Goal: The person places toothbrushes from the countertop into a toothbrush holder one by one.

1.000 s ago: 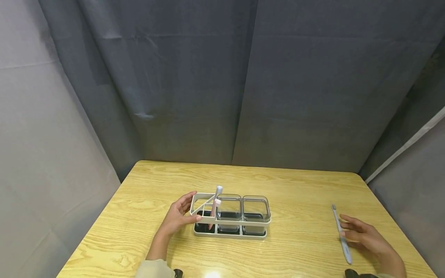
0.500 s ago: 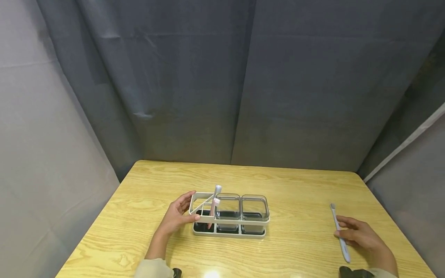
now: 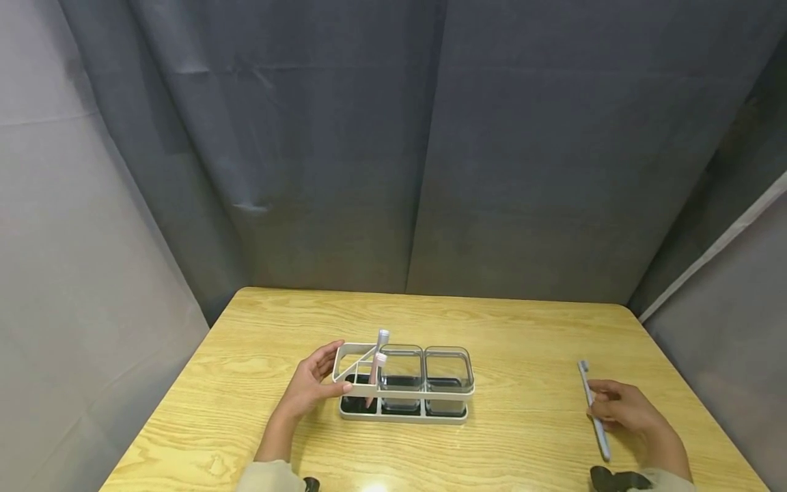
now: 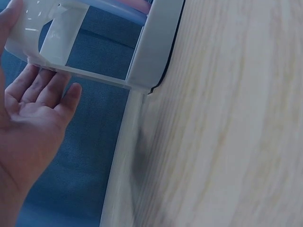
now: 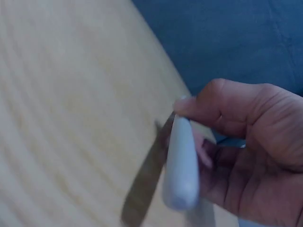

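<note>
A pale toothbrush holder (image 3: 408,394) with an open frame and a black-lined base stands mid-table. My left hand (image 3: 313,379) grips its left end, thumb on the front rail and fingers behind; the left wrist view shows the fingers (image 4: 52,90) against the frame. A pink toothbrush (image 3: 373,374) and a pale bluish toothbrush (image 3: 382,337) stand in the divided left section, tilted. At the right, my right hand (image 3: 627,410) pinches a grey-blue toothbrush (image 3: 599,434) between thumb and fingers, bristle head pointing away. In the right wrist view, its handle (image 5: 181,165) casts a shadow on the table.
Two clear square cups (image 3: 401,369) sit in the holder's middle and right sections. The wood-grain table (image 3: 516,355) has rounded far corners. Dark curtains (image 3: 320,171) hang behind it, and lighter cloth (image 3: 92,287) hangs at the left side.
The right hand has closed its fingers on the grey-blue toothbrush and shifted it slightly left. The left hand keeps its hold on the holder's end.
</note>
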Action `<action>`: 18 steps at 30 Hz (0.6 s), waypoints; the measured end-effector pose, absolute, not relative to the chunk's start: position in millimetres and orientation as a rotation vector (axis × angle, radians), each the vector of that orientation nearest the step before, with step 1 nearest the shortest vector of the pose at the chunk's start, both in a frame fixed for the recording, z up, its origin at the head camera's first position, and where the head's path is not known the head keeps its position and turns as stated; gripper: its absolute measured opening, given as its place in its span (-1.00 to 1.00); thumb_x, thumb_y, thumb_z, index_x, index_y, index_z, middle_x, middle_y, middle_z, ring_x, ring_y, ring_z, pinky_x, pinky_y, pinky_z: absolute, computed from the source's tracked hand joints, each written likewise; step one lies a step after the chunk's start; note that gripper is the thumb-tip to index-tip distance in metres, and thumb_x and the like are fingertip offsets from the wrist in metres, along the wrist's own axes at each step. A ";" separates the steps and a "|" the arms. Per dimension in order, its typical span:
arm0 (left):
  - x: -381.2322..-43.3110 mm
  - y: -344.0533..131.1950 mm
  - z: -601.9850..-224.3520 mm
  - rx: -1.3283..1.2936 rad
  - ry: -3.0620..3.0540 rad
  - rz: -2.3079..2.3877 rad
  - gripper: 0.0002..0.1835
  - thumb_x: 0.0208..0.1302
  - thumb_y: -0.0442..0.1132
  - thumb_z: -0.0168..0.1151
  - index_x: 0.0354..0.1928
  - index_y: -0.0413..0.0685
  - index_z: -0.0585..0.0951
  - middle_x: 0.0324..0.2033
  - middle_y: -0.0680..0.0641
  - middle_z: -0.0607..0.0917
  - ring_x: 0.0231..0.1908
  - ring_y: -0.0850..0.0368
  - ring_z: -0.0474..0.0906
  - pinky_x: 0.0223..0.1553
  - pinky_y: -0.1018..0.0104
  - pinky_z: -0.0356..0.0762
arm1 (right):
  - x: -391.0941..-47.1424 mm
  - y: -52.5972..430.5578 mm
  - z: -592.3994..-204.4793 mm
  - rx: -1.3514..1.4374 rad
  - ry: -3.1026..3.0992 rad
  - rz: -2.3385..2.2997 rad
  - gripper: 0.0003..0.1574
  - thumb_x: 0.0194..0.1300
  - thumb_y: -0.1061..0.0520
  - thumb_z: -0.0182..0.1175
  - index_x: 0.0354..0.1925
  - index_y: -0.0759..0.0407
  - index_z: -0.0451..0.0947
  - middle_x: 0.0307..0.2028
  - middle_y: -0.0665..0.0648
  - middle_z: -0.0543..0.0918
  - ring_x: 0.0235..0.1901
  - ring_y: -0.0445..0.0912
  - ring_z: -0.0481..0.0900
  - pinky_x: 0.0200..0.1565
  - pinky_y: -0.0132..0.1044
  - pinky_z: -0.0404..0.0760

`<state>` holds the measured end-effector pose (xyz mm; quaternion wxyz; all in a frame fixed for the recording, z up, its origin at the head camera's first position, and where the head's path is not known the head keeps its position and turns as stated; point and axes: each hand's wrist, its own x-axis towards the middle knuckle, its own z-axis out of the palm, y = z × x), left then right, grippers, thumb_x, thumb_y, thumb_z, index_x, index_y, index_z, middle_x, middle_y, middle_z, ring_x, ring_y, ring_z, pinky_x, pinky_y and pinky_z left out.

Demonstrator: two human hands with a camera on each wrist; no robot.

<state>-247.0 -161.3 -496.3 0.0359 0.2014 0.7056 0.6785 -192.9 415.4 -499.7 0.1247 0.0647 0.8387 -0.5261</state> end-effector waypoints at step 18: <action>-246.0 -162.0 -496.6 0.631 2.172 2.085 -0.15 -0.07 -0.39 0.46 0.31 -0.20 0.28 0.20 -0.18 0.41 0.22 -0.09 0.29 0.25 0.06 0.11 | -191.8 390.5 -493.2 0.027 2.299 -1.813 -0.29 0.25 0.27 0.14 0.33 0.22 0.15 -0.35 0.22 0.61 -0.50 -0.11 0.50 -0.44 -0.22 0.55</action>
